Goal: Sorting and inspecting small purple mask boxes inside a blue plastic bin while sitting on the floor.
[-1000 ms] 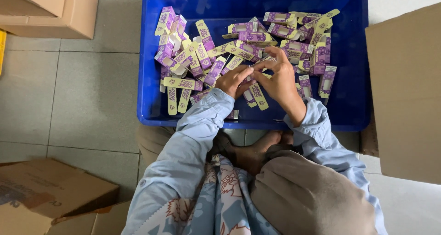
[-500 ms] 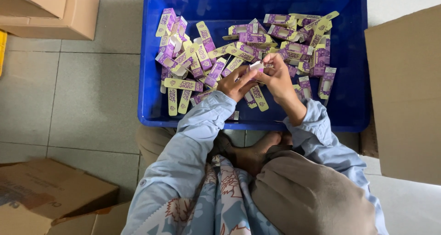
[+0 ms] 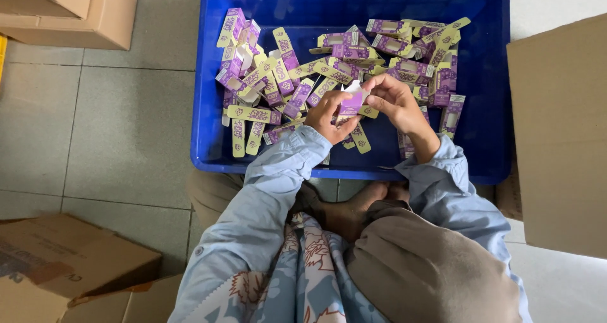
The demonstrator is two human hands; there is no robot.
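Both of my hands meet over a blue plastic crate [image 3: 487, 140] and hold one small purple carton [image 3: 351, 99] with a white flap between them. My left hand [image 3: 327, 115] grips its lower left side. My right hand [image 3: 395, 102] pinches its right end with the fingertips. Under and around the hands lies a heap of flat purple and yellow cartons [image 3: 272, 83], spread across the crate's floor. My pale blue sleeves reach into the crate from below.
Grey floor tiles [image 3: 114, 127] lie left of the crate. Cardboard boxes stand at the top left [image 3: 82, 10], bottom left [image 3: 57, 266] and along the right [image 3: 559, 133]. My crossed legs and a bare foot [image 3: 354, 209] sit just below the crate.
My hands have shifted slightly left and up over the pile, and the small purple carton is now raised between them with its white flap showing.
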